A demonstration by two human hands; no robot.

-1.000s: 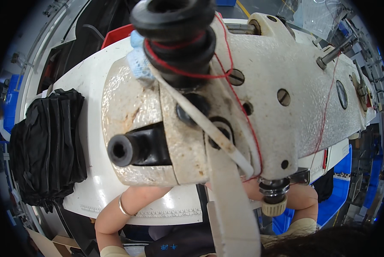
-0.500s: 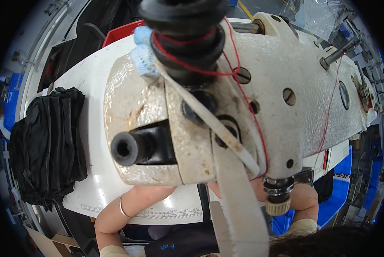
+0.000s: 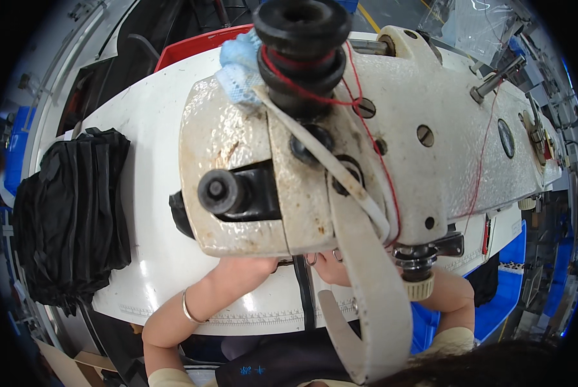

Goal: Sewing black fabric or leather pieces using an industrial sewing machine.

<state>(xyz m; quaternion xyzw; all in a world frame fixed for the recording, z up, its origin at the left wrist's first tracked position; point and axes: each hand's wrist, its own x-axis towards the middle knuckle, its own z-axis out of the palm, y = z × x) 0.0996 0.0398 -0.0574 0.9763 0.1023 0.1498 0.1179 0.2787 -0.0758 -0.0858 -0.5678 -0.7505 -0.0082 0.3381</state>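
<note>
A white sewing machine fills the middle, with red thread running from a black thread-tension post. Below its front edge, my left hand lies near a narrow black strip that hangs over the table's near edge. My right hand is on the other side of the strip, beside small metal loops. The machine hides the fingers of both hands, so their grip does not show. A piece of black cloth sticks out left of the machine head.
A pile of folded black cloth lies on the white table at left. Behind the machine is a red bin; a blue bin stands at right. A pale strap hangs in front of my right forearm.
The view has shifted, so the machine head sits higher and further right in it. More of both hands shows below it, and black cloth has appeared at its left side.
</note>
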